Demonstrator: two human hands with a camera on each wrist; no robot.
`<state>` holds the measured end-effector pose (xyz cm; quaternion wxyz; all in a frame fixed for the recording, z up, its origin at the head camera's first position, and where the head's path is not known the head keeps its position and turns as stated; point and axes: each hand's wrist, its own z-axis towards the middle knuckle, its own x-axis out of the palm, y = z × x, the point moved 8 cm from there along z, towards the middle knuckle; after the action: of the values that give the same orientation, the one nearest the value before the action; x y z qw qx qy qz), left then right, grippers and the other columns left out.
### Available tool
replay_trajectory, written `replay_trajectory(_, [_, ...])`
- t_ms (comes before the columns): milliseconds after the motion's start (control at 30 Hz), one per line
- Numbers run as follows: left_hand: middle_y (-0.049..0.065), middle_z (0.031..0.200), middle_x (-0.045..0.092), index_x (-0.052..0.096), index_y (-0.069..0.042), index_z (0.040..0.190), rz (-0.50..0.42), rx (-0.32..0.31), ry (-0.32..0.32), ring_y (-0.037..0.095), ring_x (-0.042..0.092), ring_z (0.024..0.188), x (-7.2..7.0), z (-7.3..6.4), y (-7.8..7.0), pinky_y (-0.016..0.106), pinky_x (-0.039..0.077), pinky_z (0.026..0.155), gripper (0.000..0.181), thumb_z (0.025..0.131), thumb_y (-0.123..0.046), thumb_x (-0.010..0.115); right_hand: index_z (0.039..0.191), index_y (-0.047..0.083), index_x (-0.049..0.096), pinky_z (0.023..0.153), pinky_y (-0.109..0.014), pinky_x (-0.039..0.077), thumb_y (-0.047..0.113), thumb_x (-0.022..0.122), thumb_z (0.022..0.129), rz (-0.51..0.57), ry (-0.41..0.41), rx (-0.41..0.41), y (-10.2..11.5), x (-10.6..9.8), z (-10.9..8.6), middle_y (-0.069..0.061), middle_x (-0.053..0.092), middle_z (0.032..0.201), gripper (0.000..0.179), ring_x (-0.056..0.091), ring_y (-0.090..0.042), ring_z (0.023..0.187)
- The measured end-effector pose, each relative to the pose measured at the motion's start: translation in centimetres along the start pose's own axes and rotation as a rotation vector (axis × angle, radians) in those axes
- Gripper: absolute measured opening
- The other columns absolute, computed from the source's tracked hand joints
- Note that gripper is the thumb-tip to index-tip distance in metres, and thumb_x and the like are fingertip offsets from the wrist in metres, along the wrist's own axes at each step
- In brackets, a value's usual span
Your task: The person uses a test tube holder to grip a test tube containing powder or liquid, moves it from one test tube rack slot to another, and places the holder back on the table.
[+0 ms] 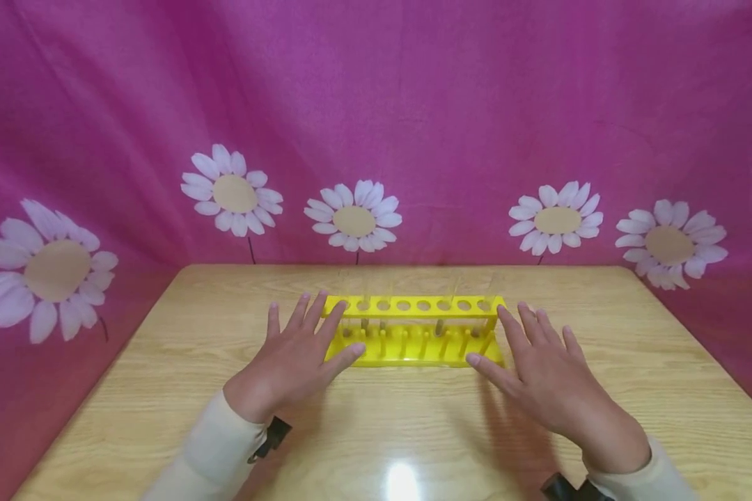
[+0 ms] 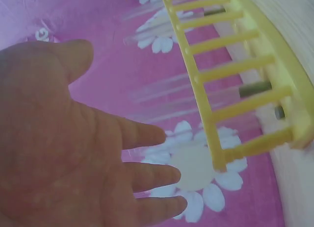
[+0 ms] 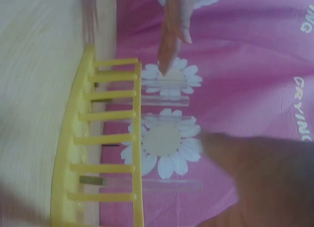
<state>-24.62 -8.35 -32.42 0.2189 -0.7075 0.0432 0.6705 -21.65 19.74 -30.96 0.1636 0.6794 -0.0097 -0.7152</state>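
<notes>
A yellow test tube rack [image 1: 413, 360] stands upright on the wooden table, several clear test tubes [image 3: 169, 184] in its holes. Dark matter shows at the bottom of some tubes. At the rack's left end my left hand [image 1: 288, 365] has its fingers spread, the index fingertip overlapping the top bar in the head view. My right hand [image 1: 554, 383] spreads its fingers by the right end. Neither hand grips anything; whether the fingertips touch the rack I cannot tell. In the left wrist view, the left palm [image 2: 64, 138] faces the rack.
The wooden table [image 1: 182, 390] reaches back to a magenta cloth [image 1: 451, 125] with large white daisies, which also runs along both sides. A dark strap-on device [image 1: 274, 437] sits at the left wrist, and another [image 1: 567, 489] at the right.
</notes>
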Motion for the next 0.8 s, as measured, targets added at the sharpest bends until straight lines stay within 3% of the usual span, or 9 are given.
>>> replay_trajectory(133, [0.01,0.161,0.004,0.013,-0.02,0.156,-0.05,-0.015,-0.018,0.034,-0.004,0.147,0.0,0.6,1.2,0.065,-0.013,0.108,0.085,0.091,-0.069,0.037,0.152,0.001,0.018,0.104,-0.072,0.009,0.073,0.051,0.084,-0.002,-0.003,0.012,-1.0,0.0,0.5,-0.033,0.018,0.152,0.104,0.017,-0.056,0.136])
replay_trajectory(333, [0.009,0.161,0.008,0.007,-0.02,0.157,-0.138,-0.009,-0.04,0.032,0.002,0.147,0.3,1.6,2.5,0.062,-0.007,0.112,0.087,0.091,-0.066,0.043,0.15,-0.001,0.02,0.102,-0.073,0.016,0.058,0.066,0.083,0.005,-0.003,0.021,-2.2,0.2,1.2,-0.036,0.025,0.148,0.1,0.023,-0.055,0.133])
replay_trajectory(633, [-0.001,0.159,0.018,0.013,-0.025,0.156,-0.399,-0.008,-0.064,0.023,0.017,0.145,1.0,3.4,4.3,0.053,0.019,0.115,0.074,0.096,-0.059,0.041,0.147,-0.006,0.023,0.1,-0.073,0.022,0.052,0.07,0.082,0.026,0.015,0.046,-3.2,0.8,2.1,-0.037,0.028,0.145,0.099,0.026,-0.054,0.132])
replay_trajectory(800, [-0.001,0.158,0.023,0.019,-0.026,0.154,-0.568,0.018,-0.07,0.025,0.022,0.144,2.1,4.3,5.2,0.055,0.022,0.113,0.065,0.099,-0.051,0.043,0.146,-0.009,0.024,0.097,-0.072,0.028,0.051,0.07,0.082,0.027,0.045,0.074,-4.1,1.4,2.8,-0.039,0.029,0.143,0.099,0.03,-0.057,0.128])
